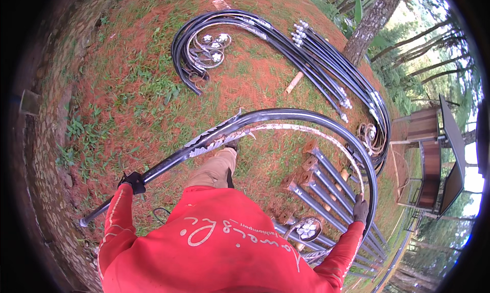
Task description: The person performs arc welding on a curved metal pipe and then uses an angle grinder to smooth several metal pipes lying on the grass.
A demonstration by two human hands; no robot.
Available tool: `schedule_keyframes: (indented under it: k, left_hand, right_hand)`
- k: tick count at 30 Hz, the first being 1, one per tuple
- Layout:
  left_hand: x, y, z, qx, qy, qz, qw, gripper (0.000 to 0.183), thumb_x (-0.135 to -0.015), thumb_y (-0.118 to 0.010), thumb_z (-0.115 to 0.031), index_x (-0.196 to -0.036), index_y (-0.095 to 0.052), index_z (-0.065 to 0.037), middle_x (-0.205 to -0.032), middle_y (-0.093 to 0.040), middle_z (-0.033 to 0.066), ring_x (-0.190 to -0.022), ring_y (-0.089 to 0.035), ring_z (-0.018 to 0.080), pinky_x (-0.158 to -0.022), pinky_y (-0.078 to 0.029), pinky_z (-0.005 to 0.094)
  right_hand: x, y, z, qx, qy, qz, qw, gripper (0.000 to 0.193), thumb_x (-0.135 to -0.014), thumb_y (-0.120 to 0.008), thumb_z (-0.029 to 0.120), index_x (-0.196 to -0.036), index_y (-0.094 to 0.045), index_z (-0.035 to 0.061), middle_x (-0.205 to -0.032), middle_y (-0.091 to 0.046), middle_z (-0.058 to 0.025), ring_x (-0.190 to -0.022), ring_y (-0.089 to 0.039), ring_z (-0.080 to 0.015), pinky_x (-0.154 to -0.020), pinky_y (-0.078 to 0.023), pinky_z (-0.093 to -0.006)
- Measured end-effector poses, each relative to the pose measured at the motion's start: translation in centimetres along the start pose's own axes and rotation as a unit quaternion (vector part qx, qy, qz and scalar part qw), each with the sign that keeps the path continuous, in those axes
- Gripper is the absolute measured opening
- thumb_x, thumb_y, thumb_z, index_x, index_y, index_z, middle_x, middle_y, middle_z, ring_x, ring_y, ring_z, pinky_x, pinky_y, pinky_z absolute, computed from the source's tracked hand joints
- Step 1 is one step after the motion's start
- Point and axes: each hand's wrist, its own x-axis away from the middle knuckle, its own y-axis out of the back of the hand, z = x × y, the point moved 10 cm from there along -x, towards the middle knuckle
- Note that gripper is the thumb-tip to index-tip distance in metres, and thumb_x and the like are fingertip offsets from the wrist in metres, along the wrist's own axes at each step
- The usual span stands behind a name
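The left hand's (133,182) grip was closed around the dark curved pole (291,114), which reached above the grass (130,117) from eight o'clock through twelve to four, where the right hand (360,210) touched it, how tightly closed I could not tell.

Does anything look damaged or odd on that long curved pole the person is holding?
Yes: between the left hand and the bend, the curved pole has jagged, pale edging, either torn wrapping or leaf-shaped trim; I can't tell. The thin inner rod looks blotched brown, perhaps rust.
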Motion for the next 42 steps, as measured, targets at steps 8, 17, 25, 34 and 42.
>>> schedule_keyframes:
  k: [8,17,25,34,42]
  left_hand:
    - [-0.1,-0.3,-25.0,-0.213,-0.003,-0.054,0.975,0.014,-0.079,-0.073,-0.023,-0.091,-0.074,-0.015,-0.078,-0.062,0.0043,-0.07,-0.063,0.0203,-0.062,-0.049,0.0375]
    - [-4.7,6.0,-32.7,0.222,0.141,-0.004,0.965,0.024,-0.073,-0.077,-0.024,-0.094,-0.079,-0.013,-0.084,-0.074,0.0072,-0.075,-0.073,0.0228,-0.067,-0.056,0.036]
    - [-5.6,-0.1,-54.1,-0.002,0.067,-0.079,0.995,0.028,-0.068,-0.079,-0.024,-0.095,-0.079,-0.013,-0.086,-0.076,0.0057,-0.077,-0.072,0.0228,-0.068,-0.057,0.0345]
    - [-7.3,-7.8,-66.9,-0.04,0.124,-0.089,0.987,0.036,-0.069,-0.083,-0.024,-0.102,-0.078,-0.011,-0.084,-0.074,0.0061,-0.075,-0.071,0.0213,-0.068,-0.058,0.0367]
    - [-12.2,-14.5,-72.8,0.097,0.147,-0.115,0.977,0.034,-0.073,-0.081,-0.026,-0.102,-0.074,-0.009,-0.085,-0.074,0.0089,-0.077,-0.071,0.0201,-0.071,-0.057,0.0347]
  right_hand:
    - [-15.3,7.5,16.7,0.074,0.017,-0.023,0.997,0.09,-0.101,-0.035,0.077,-0.115,-0.075,-0.0031,-0.111,-0.072,-0.0339,-0.117,-0.066,-0.0499,-0.1,-0.048,-0.0552]
    - [-36.0,6.6,37.7,0.044,0.088,0.019,0.995,0.097,-0.102,-0.031,0.076,-0.134,-0.063,-0.0105,-0.133,-0.062,-0.0389,-0.13,-0.057,-0.0524,-0.109,-0.045,-0.0547]
    - [-54.5,9.0,54.3,0.051,0.164,-0.005,0.985,0.094,-0.102,-0.03,0.076,-0.127,-0.068,-0.0062,-0.128,-0.065,-0.0382,-0.127,-0.059,-0.0528,-0.108,-0.045,-0.0546]
    - [-73.7,15.2,83.1,0.128,0.245,-0.001,0.961,0.093,-0.102,-0.034,0.074,-0.13,-0.066,-0.0087,-0.128,-0.064,-0.039,-0.128,-0.06,-0.0522,-0.11,-0.045,-0.0551]
    - [-77.1,15.5,115.9,0.131,0.389,-0.006,0.912,0.094,-0.1,-0.031,0.078,-0.125,-0.072,-0.0032,-0.128,-0.067,-0.0363,-0.129,-0.06,-0.0506,-0.108,-0.045,-0.0542]
